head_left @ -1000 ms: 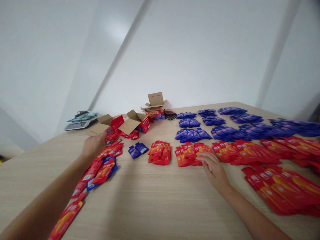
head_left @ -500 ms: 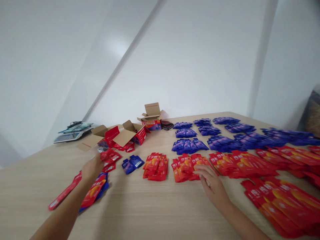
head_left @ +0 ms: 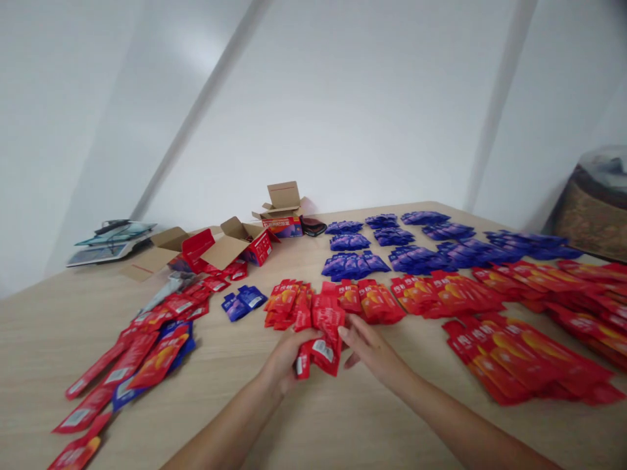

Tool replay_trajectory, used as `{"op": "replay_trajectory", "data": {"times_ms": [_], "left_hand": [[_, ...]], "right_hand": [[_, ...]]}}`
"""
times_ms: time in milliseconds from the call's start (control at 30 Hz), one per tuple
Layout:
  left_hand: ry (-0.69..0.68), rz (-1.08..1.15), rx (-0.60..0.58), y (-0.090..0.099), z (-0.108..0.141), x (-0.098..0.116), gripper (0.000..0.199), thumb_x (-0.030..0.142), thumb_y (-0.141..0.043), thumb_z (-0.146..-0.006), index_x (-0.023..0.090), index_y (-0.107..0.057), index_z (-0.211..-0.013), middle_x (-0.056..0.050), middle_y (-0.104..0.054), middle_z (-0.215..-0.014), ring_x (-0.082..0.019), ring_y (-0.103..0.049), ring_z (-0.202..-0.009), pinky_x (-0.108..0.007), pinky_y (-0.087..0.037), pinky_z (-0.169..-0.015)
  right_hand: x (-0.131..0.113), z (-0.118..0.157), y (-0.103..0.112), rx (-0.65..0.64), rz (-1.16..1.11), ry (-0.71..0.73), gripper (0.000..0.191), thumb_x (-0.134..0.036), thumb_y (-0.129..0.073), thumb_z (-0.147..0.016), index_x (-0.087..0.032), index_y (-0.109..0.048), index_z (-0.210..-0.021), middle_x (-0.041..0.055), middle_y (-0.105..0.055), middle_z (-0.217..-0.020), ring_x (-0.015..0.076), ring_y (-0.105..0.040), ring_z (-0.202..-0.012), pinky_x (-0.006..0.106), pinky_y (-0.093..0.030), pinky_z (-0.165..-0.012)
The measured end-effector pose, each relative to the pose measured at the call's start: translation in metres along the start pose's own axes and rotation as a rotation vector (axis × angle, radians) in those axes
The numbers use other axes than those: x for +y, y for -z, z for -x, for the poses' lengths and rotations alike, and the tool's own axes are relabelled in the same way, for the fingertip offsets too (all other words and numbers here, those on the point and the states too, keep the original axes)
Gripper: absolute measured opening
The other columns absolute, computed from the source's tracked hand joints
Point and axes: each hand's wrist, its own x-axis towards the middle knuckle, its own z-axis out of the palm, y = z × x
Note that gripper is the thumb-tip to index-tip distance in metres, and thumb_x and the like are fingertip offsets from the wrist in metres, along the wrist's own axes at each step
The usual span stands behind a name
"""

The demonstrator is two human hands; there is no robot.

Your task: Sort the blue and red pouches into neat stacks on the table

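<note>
Closest to me, on the pale wooden table [head_left: 343,424], one red pouch [head_left: 78,450] lay at the lower left, cut off by the edge of my view. Just beyond it a loose spread of red and blue pouches [head_left: 159,356] trailed away, overlapping untidily. Off to the right, a broad fan of red-orange pouches [head_left: 529,359] lay flat.

Between these the person's hands met over the table. The left hand [head_left: 284,356] was closed around a bunch of red pouches [head_left: 322,333], some with white label patches showing. The right hand [head_left: 365,343] was partly curled, its thumb against the bunch's right edge (whether it was really gripping, I couldn't tell).

Right behind the bunch sat a small red-orange stack [head_left: 281,303], with a pair of blue pouches [head_left: 243,302] to its left and a long row of red-orange pouches [head_left: 445,294] stretching right. Past that row, blue piles [head_left: 355,264] stood in rough lines.

Farther back on the left, two cardboard boxes gaped open, one a red box [head_left: 262,249]; beyond them came another open box [head_left: 284,226], with a dark flat case [head_left: 313,226] just beside it, before the white wall [head_left: 343,111].
</note>
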Motion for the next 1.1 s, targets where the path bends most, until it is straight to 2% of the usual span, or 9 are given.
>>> {"op": "replay_trajectory", "data": {"times_ms": [133, 300, 400, 567, 733, 867, 933, 1033, 1100], "left_hand": [[0.061, 0.027, -0.119, -0.018, 0.0, -0.03, 0.02, 0.019, -0.074, -0.059, 0.014, -0.066, -0.076, -0.006, -0.071, -0.07, -0.017, -0.065, -0.059, -0.026, -0.051, -0.061], [0.053, 0.005, -0.081, -0.011, -0.009, -0.04, 0.019, 0.019, -0.073, -0.061, 0.015, -0.064, -0.078, -0.003, -0.069, -0.07, -0.015, -0.064, -0.06, -0.024, -0.05, -0.058], [0.111, 0.06, -0.072, -0.004, -0.014, -0.042, 0.026, 0.023, -0.071, -0.064, 0.016, -0.065, -0.088, -0.005, -0.07, -0.08, -0.016, -0.066, -0.069, -0.025, -0.052, -0.064], [0.17, 0.137, -0.089, 0.011, -0.019, -0.038, 0.038, 0.025, -0.067, -0.067, 0.019, -0.063, -0.104, -0.007, -0.07, -0.097, -0.018, -0.066, -0.083, -0.027, -0.051, -0.072], [0.089, 0.145, -0.294, 0.024, -0.019, -0.032, 0.037, 0.03, -0.058, -0.073, 0.011, -0.067, -0.103, -0.011, -0.069, -0.1, -0.021, -0.063, -0.093, -0.029, -0.048, -0.081], [0.111, 0.116, -0.343, 0.031, -0.021, -0.027, 0.046, 0.039, -0.058, -0.073, 0.011, -0.067, -0.108, -0.012, -0.068, -0.107, -0.025, -0.061, -0.101, -0.033, -0.045, -0.089], [0.093, 0.069, -0.283, 0.033, -0.025, -0.026, 0.048, 0.044, -0.06, -0.072, 0.012, -0.067, -0.106, -0.012, -0.068, -0.107, -0.028, -0.061, -0.103, -0.036, -0.045, -0.09], [-0.042, -0.061, -0.053, 0.03, -0.029, -0.028, 0.035, 0.042, -0.065, -0.069, 0.013, -0.07, -0.088, -0.01, -0.071, -0.095, -0.027, -0.063, -0.098, -0.033, -0.046, -0.087], [-0.104, -0.095, 0.035, 0.024, -0.028, -0.032, 0.028, 0.041, -0.069, -0.069, 0.015, -0.068, -0.079, -0.008, -0.072, -0.088, -0.026, -0.065, -0.09, -0.031, -0.049, -0.079]], "right_hand": [[0.019, 0.007, 0.005, 0.049, 0.092, -0.053, 0.036, -0.051, -0.054, -0.083, -0.019, -0.06, -0.099, 0.0035, -0.064, -0.085, 0.0185, -0.062, -0.072, 0.024, -0.05, -0.05], [0.037, 0.011, 0.014, 0.158, 0.351, 0.038, 0.014, -0.029, -0.055, -0.083, -0.018, -0.061, -0.091, 0.0033, -0.067, -0.086, 0.0198, -0.061, -0.082, 0.029, -0.048, -0.073], [0.035, 0.012, 0.017, 0.094, 0.457, 0.023, 0.011, -0.018, -0.057, -0.077, -0.018, -0.061, -0.087, 0.0009, -0.066, -0.08, 0.0166, -0.059, -0.072, 0.026, -0.045, -0.067], [0.026, 0.016, 0.025, -0.23, 0.336, -0.046, 0.005, -0.017, -0.055, -0.077, -0.018, -0.059, -0.08, -0.0032, -0.063, -0.071, 0.0118, -0.054, -0.06, 0.019, -0.038, -0.053], [0.018, 0.016, 0.037, -0.21, 0.272, -0.065, 0.008, -0.024, -0.056, -0.079, -0.017, -0.058, -0.078, -0.0022, -0.061, -0.071, 0.0117, -0.053, -0.06, 0.02, -0.037, -0.054], [0.014, 0.013, 0.04, -0.137, 0.023, -0.108, 0.022, -0.037, -0.064, -0.076, -0.016, -0.057, -0.078, -0.0014, -0.06, -0.07, 0.0123, -0.053, -0.059, 0.022, -0.039, -0.056], [0.012, 0.013, 0.038, -0.099, -0.128, -0.115, 0.028, -0.04, -0.07, -0.072, -0.017, -0.057, -0.08, -0.0013, -0.062, -0.072, 0.0133, -0.057, -0.062, 0.023, -0.042, -0.058], [0.009, 0.014, 0.03, -0.092, -0.335, -0.131, 0.034, -0.042, -0.074, -0.069, -0.019, -0.055, -0.085, -0.0002, -0.065, -0.075, 0.0168, -0.065, -0.071, 0.027, -0.049, -0.066], [0.008, 0.016, 0.025, -0.08, -0.423, -0.146, 0.037, -0.042, -0.073, -0.071, -0.02, -0.053, -0.093, -0.0001, -0.067, -0.075, 0.0175, -0.067, -0.071, 0.027, -0.05, -0.064]]}}
